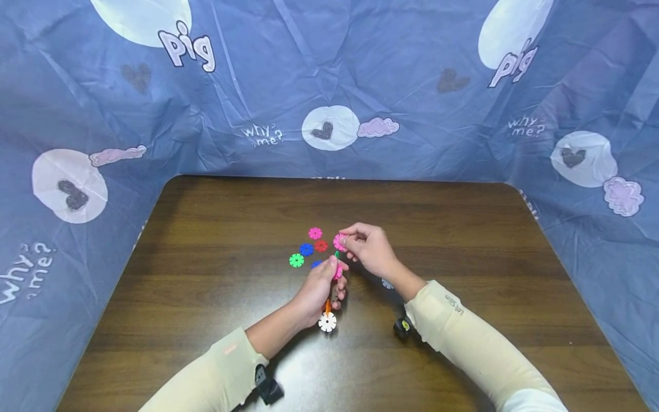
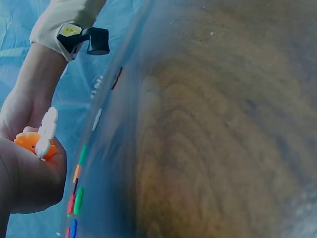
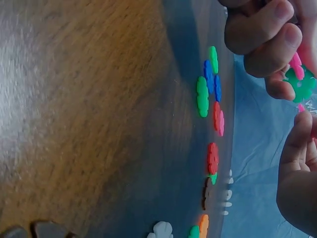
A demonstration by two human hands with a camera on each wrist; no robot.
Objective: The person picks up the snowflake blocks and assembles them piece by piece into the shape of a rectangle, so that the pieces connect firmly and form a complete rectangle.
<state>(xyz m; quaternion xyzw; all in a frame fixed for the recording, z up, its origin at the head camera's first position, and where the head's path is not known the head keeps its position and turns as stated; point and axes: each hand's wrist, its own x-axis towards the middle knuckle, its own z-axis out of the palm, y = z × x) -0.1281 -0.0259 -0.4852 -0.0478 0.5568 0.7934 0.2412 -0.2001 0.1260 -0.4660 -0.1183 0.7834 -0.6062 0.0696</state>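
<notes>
Left grip (image 1: 318, 285): fingers curled about the middle of a chain (image 1: 337, 273) of notched discs. Right grip (image 1: 372, 252): thumb and fingers pinch a pink disc (image 1: 340, 242) at the chain's far end, just beyond the green link (image 1: 337, 255); whether disc and link touch cannot be told. At the chain's near end, an orange link (image 1: 327, 308) and a white link (image 1: 327, 323) project from the left grip.

Loose on the desk (image 1: 463, 229), left of the chain's far end: a spare pink disc (image 1: 315, 233), a red disc (image 1: 321, 245), a blue disc (image 1: 306, 249), a green disc (image 1: 296, 260) and a second blue one (image 1: 316, 265), partly covered. Right of the chain, below the right wrist: a pale disc (image 1: 387, 284).

Flanking the chain, nearer the viewer: cream sleeves (image 1: 223, 372), with a black camera (image 1: 269, 385) at the left wrist and another (image 1: 403, 327) at the right. Beyond the chain, past the desk's far edge: blue cloth (image 1: 329, 74) printed "pig" and "why me?".
</notes>
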